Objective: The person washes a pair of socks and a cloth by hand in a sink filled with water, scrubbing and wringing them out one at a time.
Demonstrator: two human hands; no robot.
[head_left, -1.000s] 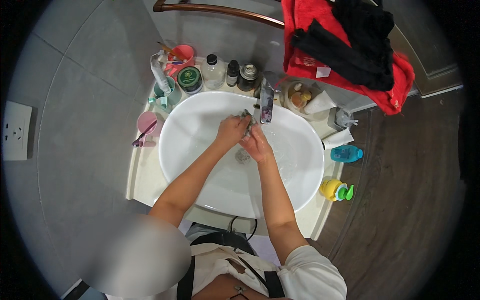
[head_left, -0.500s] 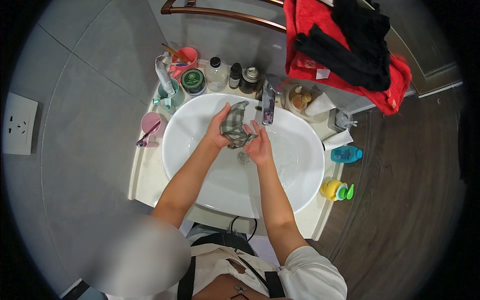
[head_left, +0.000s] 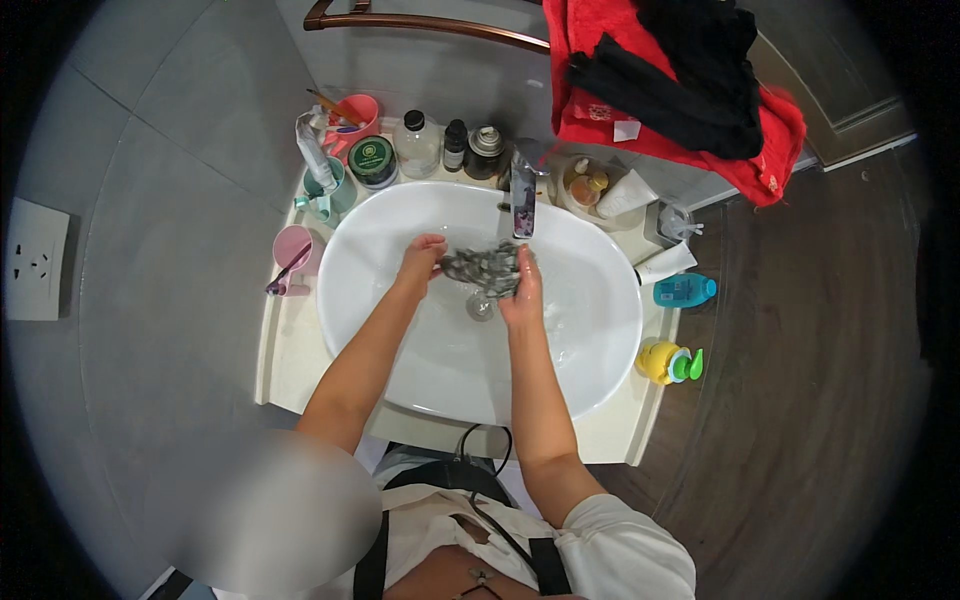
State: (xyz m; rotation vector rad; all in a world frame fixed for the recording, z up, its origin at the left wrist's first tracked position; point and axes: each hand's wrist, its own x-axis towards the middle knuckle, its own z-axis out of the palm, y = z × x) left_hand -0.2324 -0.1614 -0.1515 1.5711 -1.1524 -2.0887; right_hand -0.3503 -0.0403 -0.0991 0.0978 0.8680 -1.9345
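Note:
A wet, crumpled grey-green checked cloth (head_left: pixel 478 267) is stretched between my two hands above the white oval sink basin (head_left: pixel 610 315). My left hand (head_left: pixel 421 262) pinches its left end, fingers bent round the edge. At the other end my right hand (head_left: pixel 524 288) is closed on the cloth, its thumb side up. Just beyond the right hand stands the metal tap (head_left: pixel 523 200), its spout pointing into the basin. Directly below the cloth lies the round drain (head_left: pixel 480 306), partly covered by it.
Along the counter's back stand a pink cup (head_left: pixel 360 112), a green-lidded jar (head_left: pixel 372 160), a clear bottle (head_left: pixel 416 148) and a dark can (head_left: pixel 485 152). On the right are a blue bottle (head_left: pixel 684 290) and a yellow pump bottle (head_left: pixel 665 363). A red towel (head_left: pixel 580 110) hangs overhead.
The cloth went from hanging mostly in my left hand to being bunched and spread between both hands. My right hand closed on it. The view shifted slightly.

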